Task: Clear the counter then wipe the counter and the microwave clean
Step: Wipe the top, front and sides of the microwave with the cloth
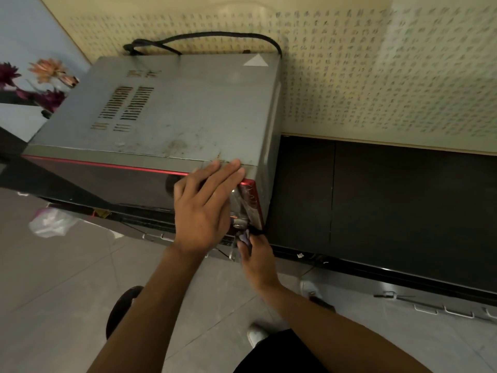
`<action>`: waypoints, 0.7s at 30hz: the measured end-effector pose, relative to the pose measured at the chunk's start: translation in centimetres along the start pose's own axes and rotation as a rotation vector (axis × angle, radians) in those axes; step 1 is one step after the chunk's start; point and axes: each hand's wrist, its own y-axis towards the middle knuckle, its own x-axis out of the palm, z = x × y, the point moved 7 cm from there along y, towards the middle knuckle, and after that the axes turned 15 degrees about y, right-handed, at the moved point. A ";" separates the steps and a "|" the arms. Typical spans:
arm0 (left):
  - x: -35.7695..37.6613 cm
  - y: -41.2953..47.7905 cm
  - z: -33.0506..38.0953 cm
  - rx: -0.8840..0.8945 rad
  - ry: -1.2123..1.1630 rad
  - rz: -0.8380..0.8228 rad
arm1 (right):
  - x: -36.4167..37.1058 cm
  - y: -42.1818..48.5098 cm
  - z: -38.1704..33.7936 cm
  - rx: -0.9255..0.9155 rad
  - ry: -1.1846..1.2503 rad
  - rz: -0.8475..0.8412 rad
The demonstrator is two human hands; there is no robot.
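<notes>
At the front right corner of the microwave (166, 109), both hands are close together. Left hand (204, 208) lies flat, fingers straight and together, palm against the upper door face, fingertips reaching over the front edge onto the grey top. It reads as a bracing press and grips nothing. Right hand (258, 259) sits lower, at the foot of the same corner, back of the hand to the camera, fingers curled on a small bluish wad (245, 239). The wad is probably the wiping cloth, though it is too bunched and blurred to be sure. It sits at the bottom of the red-edged control panel (250, 200), just beside the heel of the left hand. Microwave stands on the dark tabletop (376, 200), back to the patterned wall, long axis running left to right along that wall, black cord (215, 36) looped behind it. Key relation: the surfaces to be wiped lie up and away from the cloth hand. Panel rises straight above the wad; the top, stained and speckled near its front edge, lies beyond that, up and to the left. Left hand is nearer the top but carries no cloth, and it covers part of the door. Judgement: the step in hand is the panel wipe, at its low end. Next stroke would likely run upward along the panel's narrow length, then over the edge onto the top. Left hand would need to come off the door before that face can be done. Tabletop to the right lies just beside the right hand, an easy sideways reach.
</notes>
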 end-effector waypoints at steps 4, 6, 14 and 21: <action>0.0 0.0 -0.2 -0.012 -0.020 -0.018 | 4.9 -0.1 0.2 0.037 -0.097 -0.279; 0.1 -0.1 -0.3 -0.007 -0.027 -0.023 | 5.7 -0.9 0.4 0.010 -0.114 -0.360; 0.0 0.0 0.2 -0.071 -0.014 -0.001 | -3.1 -1.3 0.4 0.185 0.304 -0.143; -0.5 0.5 1.3 -0.169 -0.025 -0.008 | -14.9 3.0 -2.2 0.091 0.328 0.251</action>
